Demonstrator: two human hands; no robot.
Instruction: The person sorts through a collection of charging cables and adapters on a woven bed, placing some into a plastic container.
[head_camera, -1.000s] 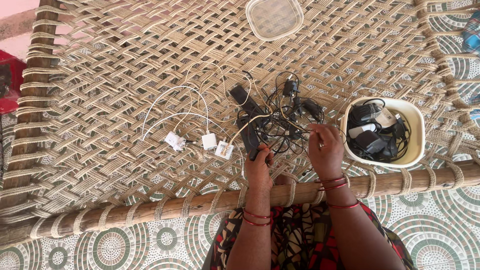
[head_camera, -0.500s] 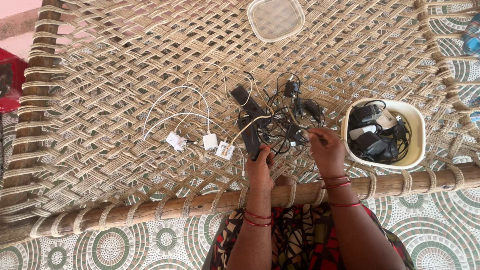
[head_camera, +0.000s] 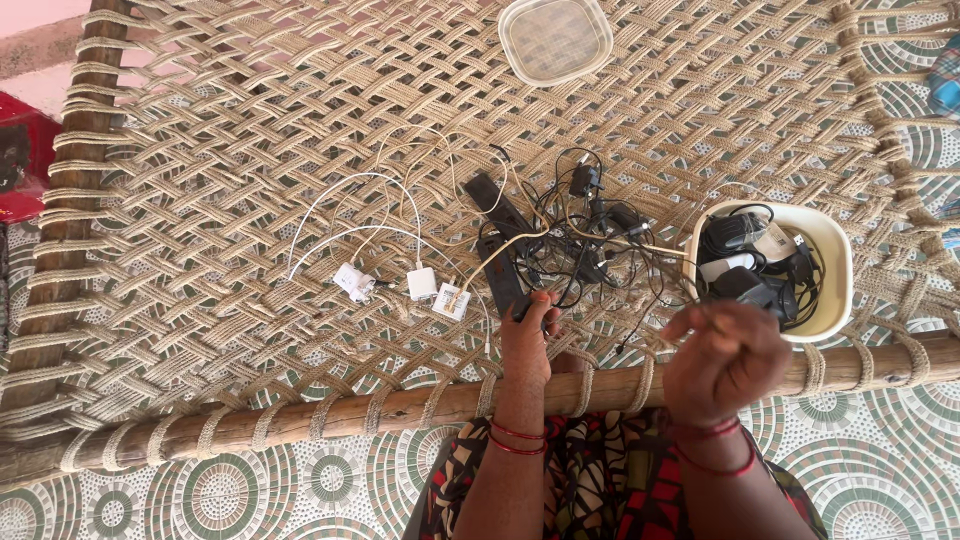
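Note:
A tangle of black cables and chargers (head_camera: 575, 235) lies on the woven rope bed (head_camera: 250, 150). My left hand (head_camera: 528, 340) rests at the tangle's near edge, fingers closed on a black adapter (head_camera: 505, 285). My right hand (head_camera: 725, 360) is raised nearer the camera, fingers pinched on a thin cream cable (head_camera: 610, 238) that runs back into the tangle. Three white chargers (head_camera: 420, 283) with white cords lie to the left of the tangle. A cream tub (head_camera: 835, 250) holding more black chargers sits to the right, just beyond my right hand.
A clear plastic lid (head_camera: 555, 38) lies at the far side of the bed. The wooden bed rail (head_camera: 300, 420) runs along the near edge, with a second rail (head_camera: 70, 190) on the left. Patterned floor tiles (head_camera: 200, 495) show below, and a red object (head_camera: 20, 165) sits at far left.
My right hand has lifted off the tangle and drawn back toward me and to the right, pulling the thin cable with it. My left hand stays on the black adapter.

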